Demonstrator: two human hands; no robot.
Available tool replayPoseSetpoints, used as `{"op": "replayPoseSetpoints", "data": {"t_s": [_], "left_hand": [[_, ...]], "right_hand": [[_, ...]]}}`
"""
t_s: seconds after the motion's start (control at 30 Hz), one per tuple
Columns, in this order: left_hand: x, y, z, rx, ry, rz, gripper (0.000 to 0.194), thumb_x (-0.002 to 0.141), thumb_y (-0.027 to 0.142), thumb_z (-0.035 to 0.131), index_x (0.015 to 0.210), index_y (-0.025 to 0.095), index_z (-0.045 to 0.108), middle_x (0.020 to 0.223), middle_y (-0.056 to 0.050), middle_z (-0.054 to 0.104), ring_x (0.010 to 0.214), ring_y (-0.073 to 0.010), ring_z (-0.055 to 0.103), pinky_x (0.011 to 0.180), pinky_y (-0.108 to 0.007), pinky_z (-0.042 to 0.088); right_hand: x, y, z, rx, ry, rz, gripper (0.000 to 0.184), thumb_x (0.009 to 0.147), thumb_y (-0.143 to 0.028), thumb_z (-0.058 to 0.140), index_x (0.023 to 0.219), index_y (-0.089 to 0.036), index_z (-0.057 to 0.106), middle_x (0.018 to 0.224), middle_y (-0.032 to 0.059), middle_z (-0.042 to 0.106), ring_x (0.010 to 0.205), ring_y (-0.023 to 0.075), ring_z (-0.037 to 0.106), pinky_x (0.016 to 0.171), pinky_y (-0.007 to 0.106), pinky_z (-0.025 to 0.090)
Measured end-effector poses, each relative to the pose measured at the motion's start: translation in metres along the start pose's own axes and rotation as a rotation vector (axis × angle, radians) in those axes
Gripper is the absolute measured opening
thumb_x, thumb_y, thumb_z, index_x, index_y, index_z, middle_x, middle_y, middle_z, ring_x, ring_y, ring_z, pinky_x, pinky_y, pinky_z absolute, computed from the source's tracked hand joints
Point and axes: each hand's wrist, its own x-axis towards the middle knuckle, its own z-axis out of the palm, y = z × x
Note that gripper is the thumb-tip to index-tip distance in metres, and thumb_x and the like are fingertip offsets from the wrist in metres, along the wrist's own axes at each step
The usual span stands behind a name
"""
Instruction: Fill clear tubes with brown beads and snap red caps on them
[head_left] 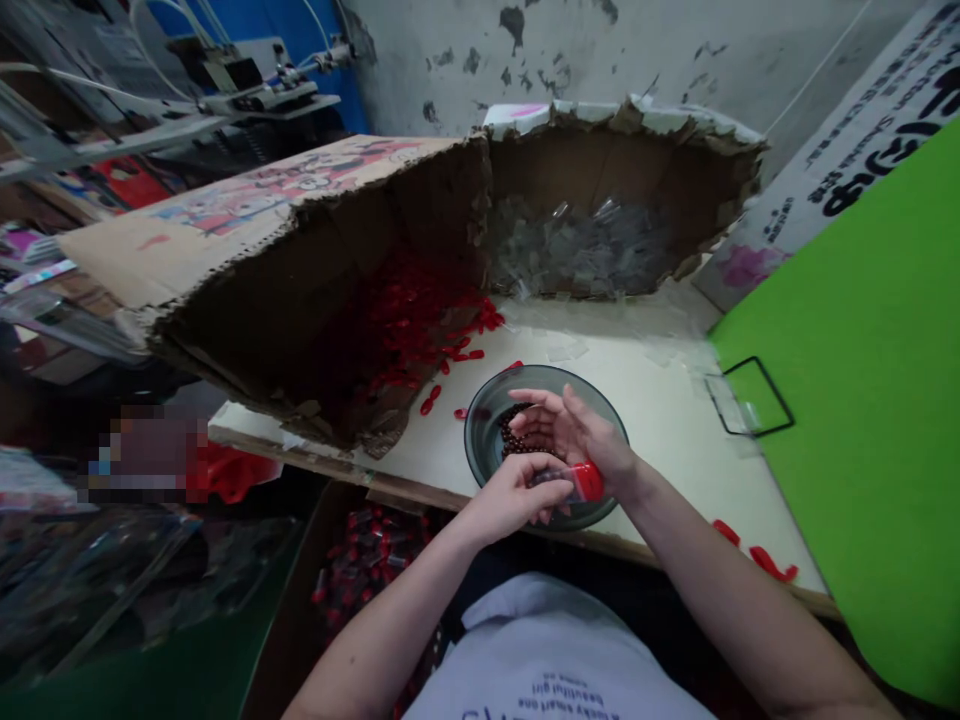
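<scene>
Ahead of your hands, one cardboard box (pixel 315 180) holds red pieces (pixel 405 320); another, farther right (pixel 585 165), holds clear pieces (pixel 592 240). The green panel (pixel 870 400) stands right of your right hand (pixel 574 430). Directly beneath both hands sits the bowl (pixel 474 430), containing dark beads (pixel 516 430). Your left hand (pixel 529 485) has its fingers closed on the red-capped clear container (pixel 581 482), above the bowl. Your right hand is partly open and cupped, palm beside the container's red end.
</scene>
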Motion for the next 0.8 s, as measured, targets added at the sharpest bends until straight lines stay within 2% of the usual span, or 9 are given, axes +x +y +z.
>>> {"op": "replayPoseSetpoints", "data": {"t_s": [0.07, 0.13, 0.33, 0.4, 0.5, 0.63, 0.7, 0.77, 0.8], "left_hand": [[-0.001, 0.0, 0.004, 0.056, 0.004, 0.009, 0.029, 0.079, 0.041, 0.063, 0.086, 0.013, 0.062, 0.059, 0.001, 0.057, 0.049, -0.0062, 0.046, 0.047, -0.018, 0.034], [-0.003, -0.003, 0.007, 0.088, 0.02, 0.035, 0.03, 0.082, 0.043, 0.059, 0.083, 0.013, 0.061, 0.055, 0.003, 0.052, 0.048, -0.0063, 0.043, 0.046, -0.018, 0.032], [-0.012, -0.006, 0.014, 0.079, 0.101, 0.082, 0.029, 0.085, 0.042, 0.055, 0.076, 0.015, 0.056, 0.053, 0.005, 0.046, 0.047, -0.0064, 0.039, 0.047, -0.019, 0.03], [-0.013, -0.006, 0.015, 0.079, 0.133, 0.086, 0.028, 0.084, 0.042, 0.055, 0.076, 0.015, 0.056, 0.053, 0.005, 0.046, 0.047, -0.0068, 0.039, 0.048, -0.02, 0.03], [-0.011, -0.009, 0.012, 0.113, 0.117, 0.079, 0.028, 0.084, 0.042, 0.055, 0.075, 0.015, 0.057, 0.056, 0.004, 0.047, 0.049, -0.0071, 0.04, 0.049, -0.02, 0.031], [-0.014, -0.018, -0.002, 0.141, 0.087, 0.03, 0.026, 0.084, 0.04, 0.057, 0.082, 0.015, 0.06, 0.061, 0.003, 0.052, 0.051, -0.0072, 0.044, 0.05, -0.019, 0.035], [-0.026, -0.026, -0.018, 0.127, 0.192, -0.014, 0.028, 0.083, 0.042, 0.059, 0.088, 0.015, 0.062, 0.065, 0.001, 0.057, 0.053, -0.0086, 0.048, 0.05, -0.019, 0.037], [-0.047, -0.039, -0.044, 0.125, 0.435, -0.029, 0.033, 0.081, 0.046, 0.06, 0.094, 0.015, 0.062, 0.072, -0.002, 0.063, 0.06, -0.0121, 0.055, 0.051, -0.02, 0.039], [-0.061, -0.049, -0.06, 0.14, 0.605, -0.023, 0.036, 0.079, 0.047, 0.06, 0.097, 0.016, 0.062, 0.077, -0.003, 0.065, 0.065, -0.0139, 0.058, 0.053, -0.021, 0.042]], "right_hand": [[0.001, 0.001, 0.003, 0.014, -0.026, 0.051, 0.057, 0.093, -0.06, 0.029, 0.122, -0.022, 0.06, 0.1, 0.0073, 0.066, 0.093, 0.0184, 0.06, 0.087, 0.033, 0.046], [0.0, 0.005, 0.006, -0.012, 0.041, 0.021, 0.053, 0.093, -0.058, 0.033, 0.118, -0.021, 0.062, 0.096, 0.0069, 0.066, 0.09, 0.0177, 0.061, 0.086, 0.032, 0.046], [-0.003, 0.017, 0.011, -0.233, 0.44, -0.349, 0.045, 0.095, -0.051, 0.035, 0.104, -0.02, 0.066, 0.082, 0.0041, 0.065, 0.08, 0.017, 0.062, 0.08, 0.032, 0.048], [-0.003, 0.02, 0.01, -0.323, 0.524, -0.412, 0.045, 0.095, -0.051, 0.033, 0.103, -0.021, 0.065, 0.078, 0.0031, 0.064, 0.077, 0.0169, 0.061, 0.078, 0.032, 0.049], [0.001, 0.029, 0.007, -0.332, 0.551, -0.385, 0.045, 0.094, -0.053, 0.034, 0.101, -0.021, 0.065, 0.076, 0.0033, 0.064, 0.074, 0.0175, 0.061, 0.076, 0.034, 0.051], [0.008, 0.045, 0.001, -0.051, 0.51, -0.201, 0.047, 0.09, -0.056, 0.04, 0.096, -0.018, 0.066, 0.075, 0.0055, 0.065, 0.072, 0.0179, 0.062, 0.073, 0.034, 0.054], [0.007, 0.051, -0.008, 0.042, 0.526, -0.14, 0.044, 0.088, -0.056, 0.045, 0.095, -0.018, 0.067, 0.075, 0.0055, 0.065, 0.071, 0.0172, 0.062, 0.071, 0.033, 0.054], [0.0, 0.052, -0.025, 0.02, 0.58, -0.145, 0.036, 0.084, -0.051, 0.055, 0.095, -0.019, 0.068, 0.077, 0.0043, 0.065, 0.071, 0.0159, 0.062, 0.071, 0.03, 0.054], [-0.006, 0.051, -0.038, -0.022, 0.62, -0.166, 0.033, 0.082, -0.049, 0.06, 0.094, -0.019, 0.068, 0.077, 0.0036, 0.066, 0.071, 0.0153, 0.062, 0.071, 0.029, 0.053]]}}
